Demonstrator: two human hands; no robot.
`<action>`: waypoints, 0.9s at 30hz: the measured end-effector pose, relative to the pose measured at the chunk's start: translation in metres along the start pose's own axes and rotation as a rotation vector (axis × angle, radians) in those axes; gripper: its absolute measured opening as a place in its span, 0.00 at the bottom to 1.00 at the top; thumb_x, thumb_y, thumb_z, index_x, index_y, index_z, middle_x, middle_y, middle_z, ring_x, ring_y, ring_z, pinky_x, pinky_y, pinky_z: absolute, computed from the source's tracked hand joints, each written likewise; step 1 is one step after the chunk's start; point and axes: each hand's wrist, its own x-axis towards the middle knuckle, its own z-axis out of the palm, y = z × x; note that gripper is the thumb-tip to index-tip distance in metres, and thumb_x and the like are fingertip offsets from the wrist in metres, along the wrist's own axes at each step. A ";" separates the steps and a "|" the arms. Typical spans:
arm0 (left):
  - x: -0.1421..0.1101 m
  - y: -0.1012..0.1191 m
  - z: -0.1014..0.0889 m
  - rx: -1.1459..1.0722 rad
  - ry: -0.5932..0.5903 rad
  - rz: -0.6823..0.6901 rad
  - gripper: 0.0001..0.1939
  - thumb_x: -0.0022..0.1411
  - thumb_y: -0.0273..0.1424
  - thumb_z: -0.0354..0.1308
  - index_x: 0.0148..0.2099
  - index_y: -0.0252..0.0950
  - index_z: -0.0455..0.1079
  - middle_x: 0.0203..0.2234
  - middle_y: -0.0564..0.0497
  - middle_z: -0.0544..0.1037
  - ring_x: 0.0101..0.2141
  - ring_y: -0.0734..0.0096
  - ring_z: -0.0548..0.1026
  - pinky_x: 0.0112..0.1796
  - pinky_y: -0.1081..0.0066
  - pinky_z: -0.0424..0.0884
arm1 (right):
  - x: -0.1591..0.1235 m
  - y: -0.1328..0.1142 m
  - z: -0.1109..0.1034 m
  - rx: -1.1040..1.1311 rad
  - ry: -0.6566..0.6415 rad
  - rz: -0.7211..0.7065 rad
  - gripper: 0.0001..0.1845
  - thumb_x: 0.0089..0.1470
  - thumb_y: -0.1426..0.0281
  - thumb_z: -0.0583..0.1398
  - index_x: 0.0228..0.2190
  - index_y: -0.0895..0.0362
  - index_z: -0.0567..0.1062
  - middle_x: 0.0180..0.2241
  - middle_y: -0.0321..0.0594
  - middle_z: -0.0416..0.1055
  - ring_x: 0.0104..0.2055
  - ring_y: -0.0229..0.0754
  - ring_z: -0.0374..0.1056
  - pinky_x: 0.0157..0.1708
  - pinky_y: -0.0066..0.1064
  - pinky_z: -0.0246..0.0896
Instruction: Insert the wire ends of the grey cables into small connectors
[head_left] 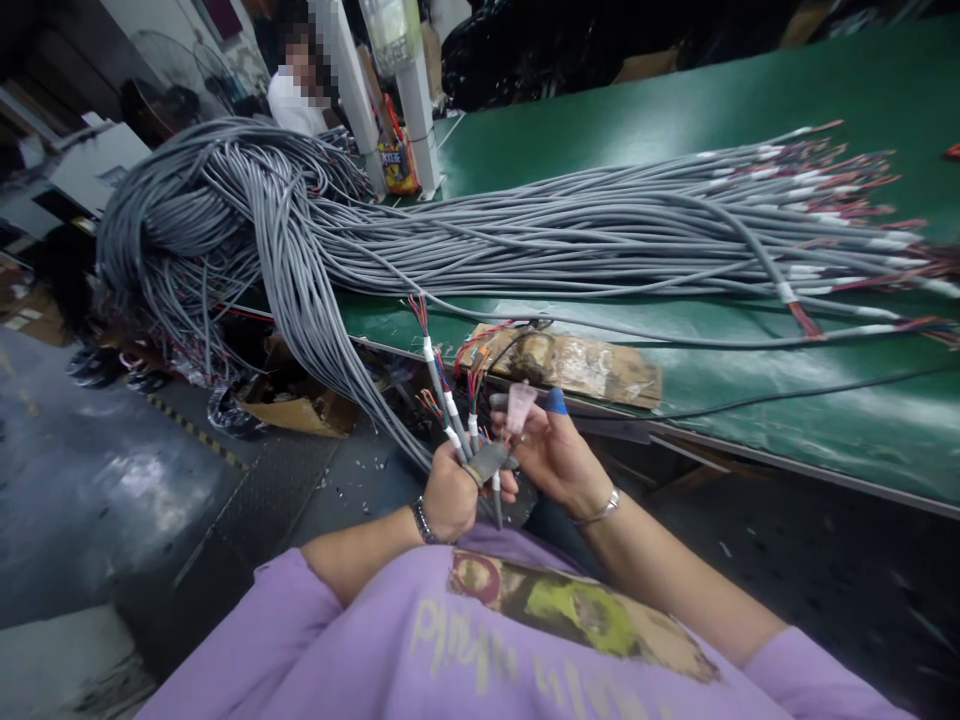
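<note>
Near my body, my left hand [452,497] is closed around several grey cables [435,380]. Their ends point up and fan out, with white bands below splayed coloured wires [475,385]. A grey covering [487,462] wraps my left thumb. Close beside it on the right, my right hand [555,455] has its fingers bent together at one cable's end. A translucent pinkish piece [520,406] shows at those fingers; whether it is held or worn cannot be made out. One right fingertip has a blue wrap [556,402]. What the right fingertips pinch is hidden.
A long bundle of grey cables [525,235] lies across the green table [750,400] and hangs over its left side. A taped cardboard piece [570,365] sits at the near edge. White posts [416,120] rise behind. A cardboard box [300,400] is below. Another person [296,100] is at the back.
</note>
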 end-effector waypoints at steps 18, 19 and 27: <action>0.002 -0.003 -0.005 0.011 -0.015 0.011 0.22 0.38 0.44 0.71 0.25 0.34 0.65 0.14 0.52 0.74 0.20 0.66 0.76 0.20 0.73 0.71 | -0.021 -0.008 0.003 -0.261 0.004 0.051 0.22 0.35 0.53 0.70 0.23 0.56 0.73 0.18 0.33 0.69 0.19 0.35 0.63 0.21 0.29 0.58; 0.002 -0.005 -0.007 0.032 -0.022 0.013 0.22 0.38 0.44 0.71 0.24 0.34 0.65 0.14 0.52 0.74 0.19 0.67 0.75 0.20 0.73 0.70 | -0.023 -0.008 0.006 -0.291 -0.019 0.056 0.21 0.36 0.54 0.70 0.23 0.56 0.72 0.16 0.33 0.69 0.18 0.36 0.63 0.21 0.29 0.57; 0.001 -0.012 -0.017 0.159 -0.097 -0.025 0.23 0.42 0.47 0.69 0.26 0.34 0.67 0.14 0.51 0.75 0.17 0.70 0.74 0.21 0.73 0.70 | -0.033 -0.014 0.011 -0.404 -0.068 0.064 0.21 0.36 0.55 0.70 0.20 0.54 0.69 0.14 0.32 0.69 0.17 0.36 0.62 0.20 0.31 0.58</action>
